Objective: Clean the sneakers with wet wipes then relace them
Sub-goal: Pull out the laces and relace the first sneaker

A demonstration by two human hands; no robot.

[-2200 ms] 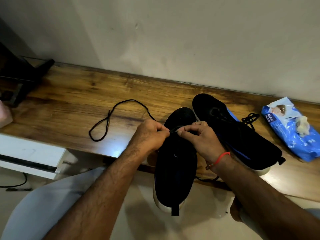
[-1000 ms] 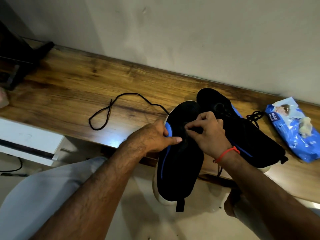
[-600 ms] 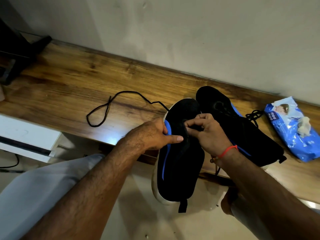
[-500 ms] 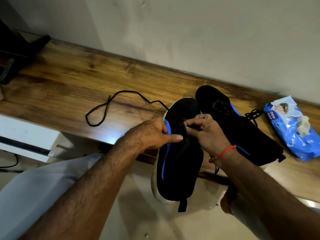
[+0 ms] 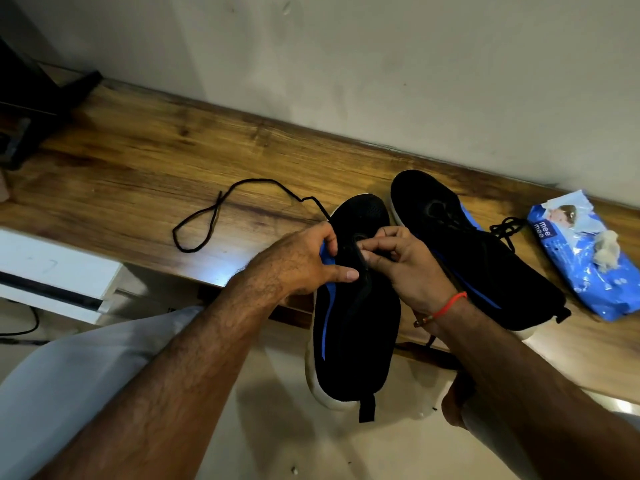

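Observation:
A black sneaker with a blue stripe [image 5: 353, 327] hangs half over the wooden table's front edge [image 5: 145, 188], toe on the table. My left hand [image 5: 301, 261] grips its left side, thumb lying across the tongue. My right hand [image 5: 401, 268] pinches the black lace at the eyelets near the toe. That lace [image 5: 214, 216] trails left across the table in a loop. The second black sneaker [image 5: 471, 251], laced, lies to the right on the table. A blue wet-wipes pack [image 5: 581, 261] sits at the far right, a crumpled wipe on it.
A dark stand [image 5: 38, 109] occupies the table's far left corner. A white drawer unit [image 5: 52, 275] sits below the table edge at left. The wall runs close behind the table. My knees show below.
Since two seconds ago my left hand moved from pinching the lace to gripping the sneaker's side. The right hand stayed at the eyelets. Over the last half second little moved.

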